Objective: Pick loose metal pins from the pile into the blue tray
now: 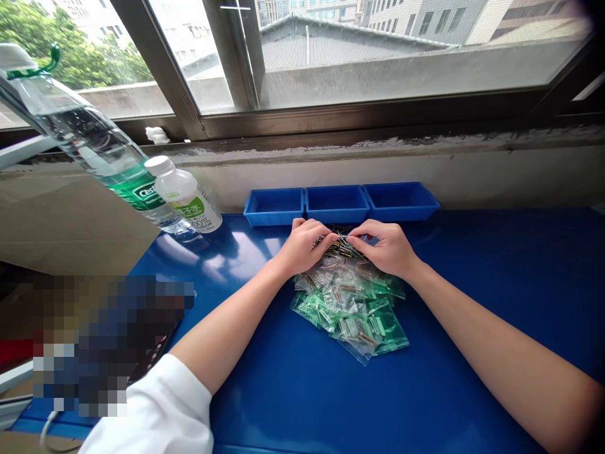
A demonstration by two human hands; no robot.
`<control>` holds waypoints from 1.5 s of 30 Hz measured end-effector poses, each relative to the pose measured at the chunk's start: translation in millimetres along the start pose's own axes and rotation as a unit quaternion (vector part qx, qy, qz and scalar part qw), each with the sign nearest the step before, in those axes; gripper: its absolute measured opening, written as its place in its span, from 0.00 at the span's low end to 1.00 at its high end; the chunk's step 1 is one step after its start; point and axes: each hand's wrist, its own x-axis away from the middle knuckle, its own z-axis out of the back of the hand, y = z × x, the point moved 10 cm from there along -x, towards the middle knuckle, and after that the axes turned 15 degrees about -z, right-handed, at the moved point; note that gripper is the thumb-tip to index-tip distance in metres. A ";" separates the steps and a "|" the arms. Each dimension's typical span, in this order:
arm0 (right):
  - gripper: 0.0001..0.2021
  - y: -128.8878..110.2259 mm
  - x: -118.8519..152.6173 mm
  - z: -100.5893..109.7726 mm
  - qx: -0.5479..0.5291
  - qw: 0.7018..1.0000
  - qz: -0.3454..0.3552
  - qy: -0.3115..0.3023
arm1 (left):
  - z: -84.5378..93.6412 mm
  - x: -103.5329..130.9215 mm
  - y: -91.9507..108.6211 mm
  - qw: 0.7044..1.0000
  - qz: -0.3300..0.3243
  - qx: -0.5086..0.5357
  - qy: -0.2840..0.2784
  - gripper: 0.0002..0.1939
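My left hand [307,246] and my right hand [384,244] meet over a pile of thin metal pins [346,248], thumbs and fingers pinched. Between the two sets of fingertips runs a slim, pale metal pin [343,236], though its ends are hidden by the fingers. Small clear plastic bags [338,277] with copper-coloured pieces in them lie just in front of the pile. Closer to me, green-tinted bags [390,325] overlap them, with slender pieces visible inside. My wrists rest on either side of this heap.
Three joined blue trays [307,221] stand against the wall behind my hands. At the left of the blue table [477,302] are a large water bottle [101,148] and a smaller white-capped bottle [186,195]. A blurred-out object [108,343] lies at the left edge.
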 end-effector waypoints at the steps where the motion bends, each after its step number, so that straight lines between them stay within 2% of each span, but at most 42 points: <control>1: 0.06 -0.9 0.3 -1.2 0.001 1.000 0.003 -0.005 | -0.7 0.3 -1.1 1.000 0.006 0.001 -0.004 0.16; 4: 0.07 1.0 -0.6 1.2 0.014 1.000 -0.007 0.016 | -1.5 1.3 -5.0 1.000 0.024 0.011 -0.009 0.15; 9: 0.10 31.0 -3.5 31.0 0.052 0.978 -0.122 0.162 | -6.6 5.7 -15.5 0.997 0.066 0.011 -0.039 0.12; 14: 0.12 59.7 -4.9 47.9 0.086 0.955 -0.190 0.211 | -14.3 10.0 -20.1 0.994 0.079 0.015 -0.070 0.14; 21: 0.12 93.8 -5.5 59.9 0.094 0.934 -0.259 0.225 | -23.1 13.7 -21.6 0.992 0.086 0.021 -0.096 0.14; 27: 0.11 110.2 -5.8 63.1 0.083 0.925 -0.297 0.223 | -24.2 14.6 -21.7 0.990 0.091 0.020 -0.103 0.14; 38: 0.13 132.3 -6.2 67.1 0.041 0.920 -0.301 0.249 | -25.4 14.9 -22.2 0.990 0.092 0.020 -0.108 0.14; 45: 0.14 134.3 -6.4 66.6 0.020 0.919 -0.303 0.252 | -26.6 15.7 -23.6 0.989 0.097 0.016 -0.111 0.14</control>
